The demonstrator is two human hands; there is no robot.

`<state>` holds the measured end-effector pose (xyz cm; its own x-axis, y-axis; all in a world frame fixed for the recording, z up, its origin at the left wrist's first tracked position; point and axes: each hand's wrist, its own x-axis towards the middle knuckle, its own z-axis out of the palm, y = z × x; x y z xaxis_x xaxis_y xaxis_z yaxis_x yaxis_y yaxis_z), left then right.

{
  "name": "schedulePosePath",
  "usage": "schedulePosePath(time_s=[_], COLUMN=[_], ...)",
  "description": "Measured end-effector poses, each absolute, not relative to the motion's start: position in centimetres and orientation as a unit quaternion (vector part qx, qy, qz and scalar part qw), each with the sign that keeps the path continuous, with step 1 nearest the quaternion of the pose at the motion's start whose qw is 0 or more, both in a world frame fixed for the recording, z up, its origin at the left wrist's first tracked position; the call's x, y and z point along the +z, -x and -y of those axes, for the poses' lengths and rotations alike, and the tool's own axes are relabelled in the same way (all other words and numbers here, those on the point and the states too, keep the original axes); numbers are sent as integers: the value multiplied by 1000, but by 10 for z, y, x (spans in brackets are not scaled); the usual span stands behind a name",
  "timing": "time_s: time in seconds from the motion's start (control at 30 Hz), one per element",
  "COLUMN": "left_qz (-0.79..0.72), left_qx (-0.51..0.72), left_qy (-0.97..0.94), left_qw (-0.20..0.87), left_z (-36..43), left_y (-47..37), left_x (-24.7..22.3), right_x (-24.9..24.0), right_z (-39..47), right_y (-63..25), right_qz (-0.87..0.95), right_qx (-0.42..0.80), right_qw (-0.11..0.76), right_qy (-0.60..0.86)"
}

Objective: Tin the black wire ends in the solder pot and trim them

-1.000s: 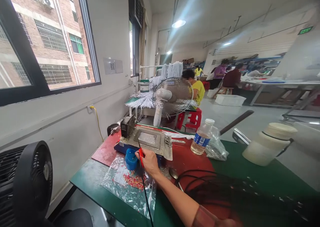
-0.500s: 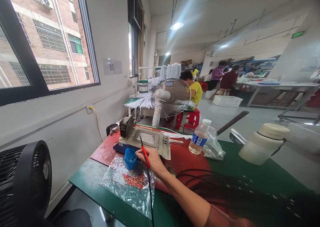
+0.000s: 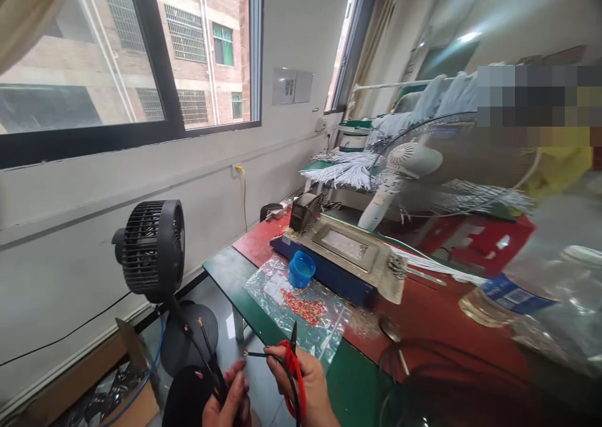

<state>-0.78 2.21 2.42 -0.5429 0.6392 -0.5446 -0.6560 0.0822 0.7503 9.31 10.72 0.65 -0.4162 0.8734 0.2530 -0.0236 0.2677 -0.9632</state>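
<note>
My left hand (image 3: 229, 394) is closed around several black cables (image 3: 205, 338), whose stripped ends with coloured wires stick up past the fingers. Close by on the right, my right hand (image 3: 308, 377) pinches a single black cable (image 3: 256, 353), its bared tip pointing at the left fingers. Red-handled scissors (image 3: 296, 377) are also held in that hand, dark blades upward. Beyond the hands, a blue cup (image 3: 301, 270) stands on a clear plastic bag (image 3: 263, 286) beside scattered red and yellow bits (image 3: 306, 308).
A blue-sided machine with a metal top tray (image 3: 329, 281) sits behind the cup. To the right are a spoon-like tool (image 3: 389, 328), blurred dark cables (image 3: 437, 383) and a bottle (image 3: 498, 301). A black fan (image 3: 153, 248) stands left, with a cardboard box (image 3: 145, 399) on the floor.
The view has turned left and down. My right hand has moved from the blue cup back to near my left hand, still with scissors and cable. My left hand with cables has come into view.
</note>
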Motion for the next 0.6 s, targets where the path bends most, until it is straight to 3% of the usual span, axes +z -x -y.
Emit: schedulePosePath(time_s=[0.27, 0.6], left_qz=[-562, -537], left_qx=[713, 725], left_qy=[-11, 6], left_qw=[419, 431], left_z=[-19, -20], left_y=[-6, -15], left_x=[28, 28], right_x=[12, 13], right_z=[-104, -108], right_y=[-95, -99], right_qz=[655, 753], right_qx=[539, 378], right_qw=[427, 481], right_qy=[313, 241])
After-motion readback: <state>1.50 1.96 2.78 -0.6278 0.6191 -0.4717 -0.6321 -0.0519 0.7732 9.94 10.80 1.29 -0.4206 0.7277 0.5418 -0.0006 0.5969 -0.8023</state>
